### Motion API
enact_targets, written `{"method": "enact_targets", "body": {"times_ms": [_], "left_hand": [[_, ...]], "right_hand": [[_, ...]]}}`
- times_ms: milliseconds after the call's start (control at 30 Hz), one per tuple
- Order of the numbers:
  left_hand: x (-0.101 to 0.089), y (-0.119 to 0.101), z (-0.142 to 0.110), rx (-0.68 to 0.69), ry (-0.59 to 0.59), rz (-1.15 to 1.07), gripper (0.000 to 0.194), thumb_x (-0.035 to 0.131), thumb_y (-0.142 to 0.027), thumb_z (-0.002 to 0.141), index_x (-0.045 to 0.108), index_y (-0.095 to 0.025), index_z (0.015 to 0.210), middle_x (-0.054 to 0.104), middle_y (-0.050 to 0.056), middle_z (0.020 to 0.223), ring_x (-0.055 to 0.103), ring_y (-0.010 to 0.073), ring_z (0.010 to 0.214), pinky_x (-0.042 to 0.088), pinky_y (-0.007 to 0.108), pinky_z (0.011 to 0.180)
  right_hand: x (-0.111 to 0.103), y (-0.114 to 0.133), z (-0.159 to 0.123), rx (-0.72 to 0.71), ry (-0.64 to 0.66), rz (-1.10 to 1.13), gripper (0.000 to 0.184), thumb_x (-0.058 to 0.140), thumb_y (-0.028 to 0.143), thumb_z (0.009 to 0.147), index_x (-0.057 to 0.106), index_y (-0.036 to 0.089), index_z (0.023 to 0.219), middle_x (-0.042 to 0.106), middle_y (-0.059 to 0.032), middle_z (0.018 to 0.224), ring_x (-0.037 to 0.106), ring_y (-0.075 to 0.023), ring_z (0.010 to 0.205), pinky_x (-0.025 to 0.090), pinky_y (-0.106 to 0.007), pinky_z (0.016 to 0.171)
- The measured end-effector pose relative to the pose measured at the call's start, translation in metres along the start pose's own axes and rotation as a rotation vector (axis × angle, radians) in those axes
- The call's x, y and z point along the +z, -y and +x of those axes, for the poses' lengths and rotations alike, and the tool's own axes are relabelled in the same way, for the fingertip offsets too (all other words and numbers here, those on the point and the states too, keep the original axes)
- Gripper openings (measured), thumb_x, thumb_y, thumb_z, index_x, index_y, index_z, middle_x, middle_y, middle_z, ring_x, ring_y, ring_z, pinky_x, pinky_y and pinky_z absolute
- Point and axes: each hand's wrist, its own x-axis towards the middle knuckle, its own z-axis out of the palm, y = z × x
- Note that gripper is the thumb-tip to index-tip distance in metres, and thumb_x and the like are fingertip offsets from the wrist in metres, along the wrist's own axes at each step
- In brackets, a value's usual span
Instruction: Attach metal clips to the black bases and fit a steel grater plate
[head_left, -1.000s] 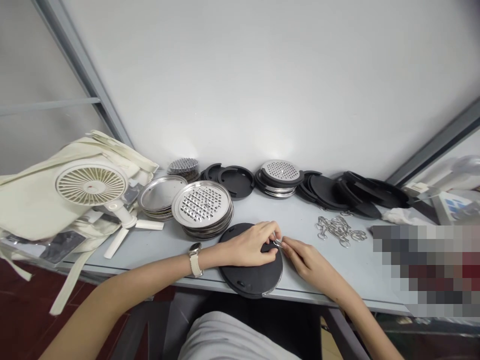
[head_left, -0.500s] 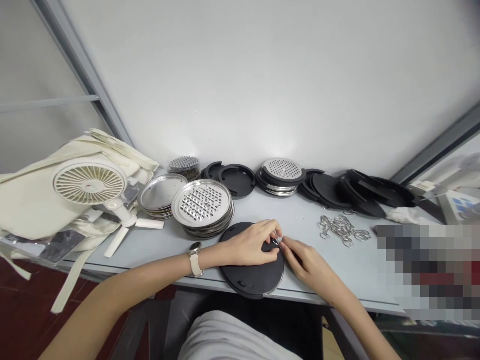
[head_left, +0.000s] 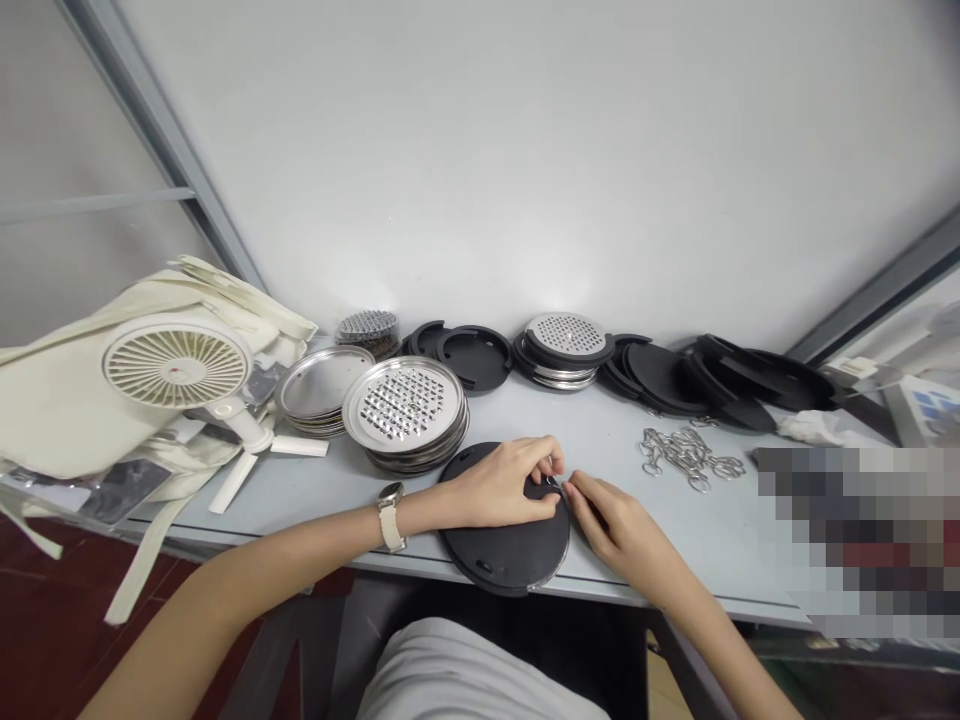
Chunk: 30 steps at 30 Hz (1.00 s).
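A round black plastic disc [head_left: 510,555] lies at the table's front edge, with a thin metal rim showing at its lower right. Across it rests my left hand [head_left: 506,485], thumb and fingers curled in a pinch at the disc's right edge. Between those fingertips a bit of a small metal wire loop [head_left: 553,486] shows; most of it is hidden. My right hand [head_left: 611,520] is closed, with thumb and forefinger pinched at the outer end of the loop. Several similar wire loops [head_left: 690,455] lie in a loose pile to the right.
Stacked metal grater plates [head_left: 405,405] and plain metal plates [head_left: 326,385] stand left of the disc. Black rings [head_left: 474,358], a stack with a perforated plate [head_left: 568,335] and more black parts [head_left: 664,375] line the wall. A fan [head_left: 178,368] sits by a cream bag [head_left: 67,400].
My left fingers have lowered and curled closer over the disc's edge, so less of the wire loop shows. My right fingertips have shifted slightly right. The disc stays in place.
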Motion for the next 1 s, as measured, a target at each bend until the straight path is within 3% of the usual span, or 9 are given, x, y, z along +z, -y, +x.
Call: {"method": "enact_targets", "body": {"times_ms": [300,700,1000], "left_hand": [[0.0006,0.0012,0.0002,-0.011,-0.006,0.012,0.024,0.059,-0.011,0.07,0.049,-0.02,0.09,0.056,-0.002,0.082,0.056,0.0126,0.078,0.045,0.023,0.074],[0.0023,0.0049,-0.0009,0.03,-0.008,0.011,0.026,0.059,-0.01,0.072,0.049,-0.019,0.094,0.057,-0.001,0.087,0.055,0.0117,0.08,0.045,0.022,0.075],[0.0045,0.0057,-0.0014,0.029,0.01,0.037,0.023,0.057,-0.011,0.076,0.048,-0.019,0.095,0.056,0.002,0.094,0.054,0.014,0.084,0.046,0.026,0.079]], "right_hand": [[0.0007,-0.0007,-0.0016,-0.027,-0.056,-0.039,0.024,0.033,0.027,0.098,0.045,0.023,0.077,0.055,-0.0011,0.065,0.053,-0.0164,0.057,0.038,-0.026,0.054],[-0.0011,-0.0024,-0.0008,0.041,0.008,0.021,0.028,0.028,0.032,0.099,0.041,0.023,0.076,0.052,0.0004,0.063,0.051,-0.0169,0.055,0.039,-0.026,0.055],[-0.003,-0.0026,-0.0001,0.038,0.017,0.062,0.026,0.03,0.03,0.099,0.047,0.022,0.081,0.056,-0.0005,0.065,0.052,-0.0164,0.057,0.039,-0.025,0.055]]}}
